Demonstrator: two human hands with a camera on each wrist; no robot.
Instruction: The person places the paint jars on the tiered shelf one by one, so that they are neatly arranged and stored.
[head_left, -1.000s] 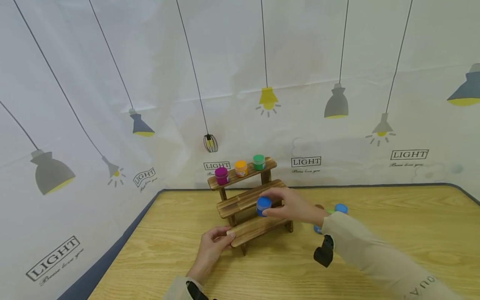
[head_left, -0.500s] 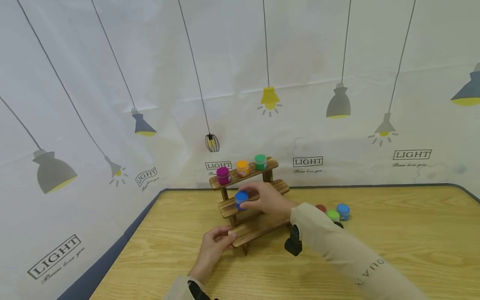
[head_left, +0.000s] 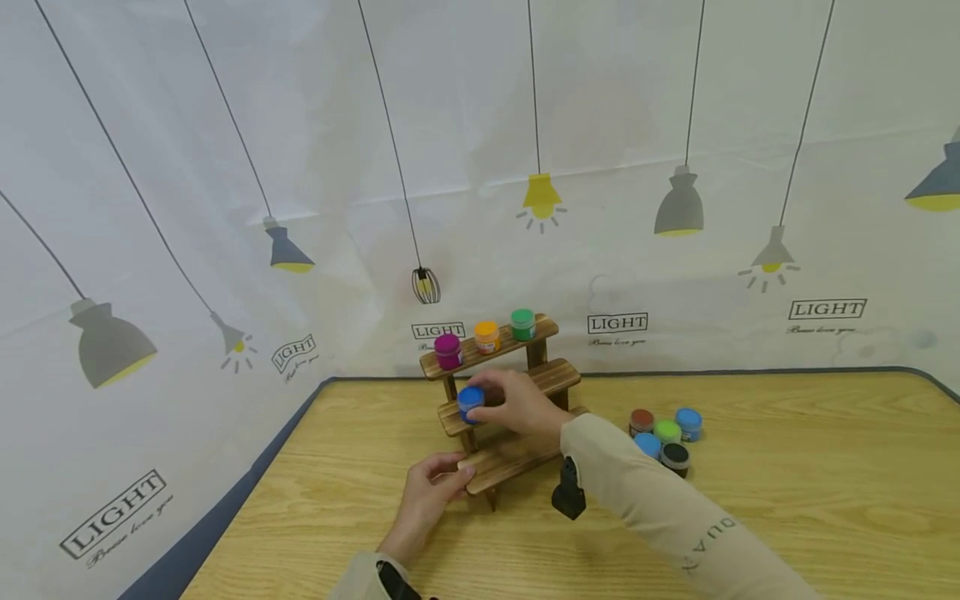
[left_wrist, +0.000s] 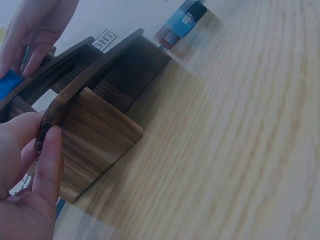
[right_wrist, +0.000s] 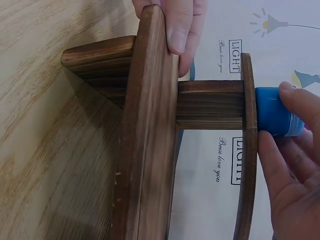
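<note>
A three-tier wooden stand (head_left: 513,460) stands on the table. My right hand (head_left: 517,405) holds a small blue paint jar (head_left: 471,400) at the left end of the middle shelf; in the right wrist view the jar's base (right_wrist: 268,109) is right at that shelf's surface. My left hand (head_left: 429,498) pinches the left end of the lowest shelf, thumb on one face and fingers on the other, as the left wrist view shows. Along the top shelf stand a purple jar (head_left: 448,352), an orange jar (head_left: 487,337) and a green jar (head_left: 522,325).
Right of the stand, a group of jars is on the table: brown (head_left: 641,422), light green (head_left: 667,431), black (head_left: 675,459), a blue one (head_left: 688,423) and another blue one (head_left: 647,446). A lamp-printed backdrop (head_left: 600,250) rises behind the table's back edge.
My right hand has carried the blue jar leftward, from in front of the stand to the middle shelf's left end. The left hand has kept its hold on the lowest shelf.
</note>
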